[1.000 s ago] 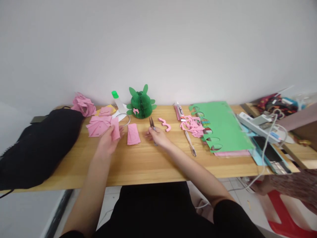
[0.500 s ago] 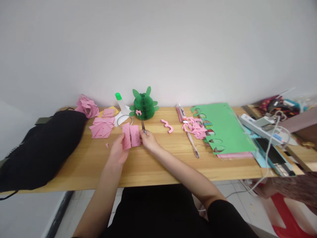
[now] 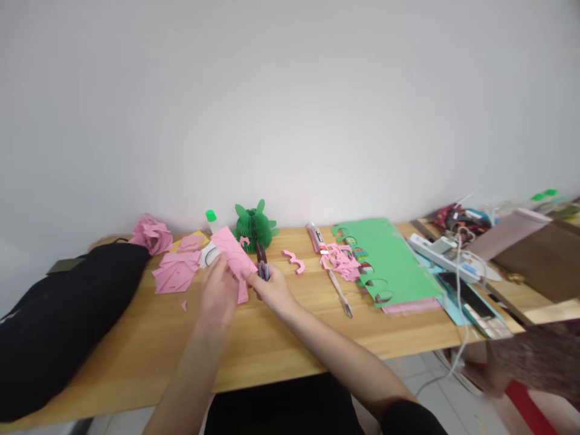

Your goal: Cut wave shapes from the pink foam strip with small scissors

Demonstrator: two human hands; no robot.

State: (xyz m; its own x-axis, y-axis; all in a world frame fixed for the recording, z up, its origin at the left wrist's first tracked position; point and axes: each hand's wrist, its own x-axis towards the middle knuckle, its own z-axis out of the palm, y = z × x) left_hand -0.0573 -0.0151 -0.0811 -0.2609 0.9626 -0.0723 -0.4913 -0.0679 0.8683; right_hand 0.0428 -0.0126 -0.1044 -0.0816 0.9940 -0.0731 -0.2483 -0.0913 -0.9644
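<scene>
My left hand (image 3: 220, 295) is closed on a stack of pink paper pieces (image 3: 232, 255), lifted above the wooden table (image 3: 290, 326). Beside it, my right hand (image 3: 272, 291) grips small scissors (image 3: 261, 266), blades pointing up, and its thumb also touches the pink stack. A green honeycomb paper cactus (image 3: 252, 226) stands just behind both hands.
A pile of pink paper scraps (image 3: 174, 272) and a green-capped glue bottle (image 3: 211, 220) lie at the left, next to a black bag (image 3: 58, 314). Pink cut-outs (image 3: 293, 260), a glue tube (image 3: 317, 238), tweezers (image 3: 341, 293) and green card (image 3: 385, 260) lie to the right. A power strip (image 3: 441, 254) sits further right.
Both hands came together and lifted the pink stack off the table. The scissors moved left with my right hand. The camera tilted up and shifted.
</scene>
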